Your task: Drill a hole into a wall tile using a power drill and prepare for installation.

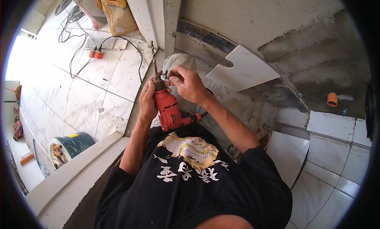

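A red power drill (168,108) lies against my lap and shirt, its long spiral drill bit (153,55) pointing away from me. My left hand (149,98) is wrapped around the drill's front end, just behind and beside the metal chuck (158,84). Right beside the chuck, my right hand (187,83) is closed in a pinch on a small dark metal piece (164,76) that looks like a chuck key. The fingers partly cover it, and I cannot tell whether it sits in the chuck.
A cut white tile (243,69) with a notch leans on the wall at right, near an orange pipe end (332,99). At left are a green bucket (81,144), an orange power socket (96,54) with black cords, and a yellow sack (115,13) on white floor tiles.
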`<state>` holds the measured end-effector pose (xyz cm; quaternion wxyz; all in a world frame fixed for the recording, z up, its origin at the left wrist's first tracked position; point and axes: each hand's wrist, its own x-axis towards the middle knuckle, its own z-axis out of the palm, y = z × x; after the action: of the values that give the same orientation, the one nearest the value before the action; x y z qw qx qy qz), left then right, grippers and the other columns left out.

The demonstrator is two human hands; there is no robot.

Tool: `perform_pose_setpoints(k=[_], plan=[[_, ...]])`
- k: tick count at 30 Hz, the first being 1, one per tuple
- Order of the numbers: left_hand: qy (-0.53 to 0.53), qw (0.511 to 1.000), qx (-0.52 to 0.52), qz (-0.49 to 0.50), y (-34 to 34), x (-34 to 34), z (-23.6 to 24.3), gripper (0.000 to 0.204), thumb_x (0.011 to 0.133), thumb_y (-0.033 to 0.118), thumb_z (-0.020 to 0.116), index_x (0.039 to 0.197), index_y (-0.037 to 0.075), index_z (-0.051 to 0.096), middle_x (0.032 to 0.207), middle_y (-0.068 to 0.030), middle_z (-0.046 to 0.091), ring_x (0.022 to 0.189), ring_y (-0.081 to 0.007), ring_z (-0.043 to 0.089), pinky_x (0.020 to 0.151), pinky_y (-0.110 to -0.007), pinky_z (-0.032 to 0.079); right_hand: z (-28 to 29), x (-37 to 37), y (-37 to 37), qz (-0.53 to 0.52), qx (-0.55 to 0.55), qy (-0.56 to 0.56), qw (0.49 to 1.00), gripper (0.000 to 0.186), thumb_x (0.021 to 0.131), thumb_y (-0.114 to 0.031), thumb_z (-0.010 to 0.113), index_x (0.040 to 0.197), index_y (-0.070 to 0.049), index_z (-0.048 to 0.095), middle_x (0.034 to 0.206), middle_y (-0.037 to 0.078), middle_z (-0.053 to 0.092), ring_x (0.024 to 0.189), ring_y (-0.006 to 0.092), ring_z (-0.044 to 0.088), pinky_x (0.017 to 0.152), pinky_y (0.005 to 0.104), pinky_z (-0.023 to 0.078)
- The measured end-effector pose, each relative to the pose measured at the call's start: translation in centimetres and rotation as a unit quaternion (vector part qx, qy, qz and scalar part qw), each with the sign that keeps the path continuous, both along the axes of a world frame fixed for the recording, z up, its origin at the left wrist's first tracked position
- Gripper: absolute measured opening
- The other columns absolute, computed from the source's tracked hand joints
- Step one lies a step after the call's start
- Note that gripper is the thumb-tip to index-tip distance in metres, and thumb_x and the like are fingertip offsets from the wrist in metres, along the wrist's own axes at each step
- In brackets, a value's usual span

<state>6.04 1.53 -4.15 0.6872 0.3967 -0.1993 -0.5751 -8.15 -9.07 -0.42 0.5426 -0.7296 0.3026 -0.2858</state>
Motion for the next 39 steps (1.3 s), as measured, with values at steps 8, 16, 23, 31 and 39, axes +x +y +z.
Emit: perform_pose_setpoints(k=[8,16,23,31,39], plan=[[-0.01,1.0,0.011,-0.027,0.2,0.6,-0.5,0.057,0.108,0.041,0.039,0.145,-0.001,0.042,0.103,-0.0112,0.065,0.084,-0.0176,0.067,0.075,-0.03,0.056,0.3,0.5,-0.6,0.039,-0.134,-0.028,0.99,0.007,0.09,0.0,0.066,0.097,0.001,0.063,0.088,0.017,0.069,0.082,0.0306,0.07,0.073,0.0367,0.055],[-0.01,1.0,-0.003,-0.019,-0.2,0.7,-0.4,0.058,0.108,0.041,0.039,0.145,-0.004,0.041,0.101,-0.01,0.063,0.085,-0.0186,0.066,0.078,-0.032,0.056,-0.4,0.2,-1.8,0.097,-0.219,-0.046,0.97,0.017,0.083,0.008,0.063,0.098,0.0,0.064,0.089,0.017,0.068,0.085,0.036,0.068,0.073,0.0401,0.055],[-0.033,0.999,0.005,-0.022,-0.7,0.7,-0.7,0.058,0.108,0.041,0.038,0.145,-0.003,0.042,0.096,-0.0095,0.064,0.083,-0.0175,0.066,0.077,-0.03,0.054,-0.8,0.7,-2.0,0.09,-0.24,-0.031,0.966,0.025,0.081,0.009,0.059,0.104,0.0,0.064,0.091,0.019,0.068,0.087,0.0364,0.068,0.074,0.0407,0.056],[-0.08,0.997,0.01,0.005,-0.9,-0.1,-0.3,0.05,0.109,0.039,0.036,0.135,-0.002,0.052,0.087,-0.0082,0.064,0.075,-0.0155,0.063,0.072,-0.028,0.053,-0.4,-0.4,-2.6,0.127,-0.299,0.015,0.946,0.016,0.086,0.0,0.064,0.102,-0.004,0.063,0.091,0.018,0.067,0.08,0.0359,0.068,0.066,0.0421,0.055],[-0.19,0.981,0.03,0.034,-1.7,-0.9,0.1,0.043,0.11,0.038,0.036,0.118,0.0,0.056,0.079,-0.0067,0.062,0.068,-0.013,0.06,0.064,-0.027,0.048,0.1,0.9,-1.2,0.04,-0.349,0.066,0.934,0.012,0.09,-0.013,0.067,0.088,-0.006,0.058,0.075,0.014,0.059,0.07,0.039,0.063,0.057,0.0442,0.049]])
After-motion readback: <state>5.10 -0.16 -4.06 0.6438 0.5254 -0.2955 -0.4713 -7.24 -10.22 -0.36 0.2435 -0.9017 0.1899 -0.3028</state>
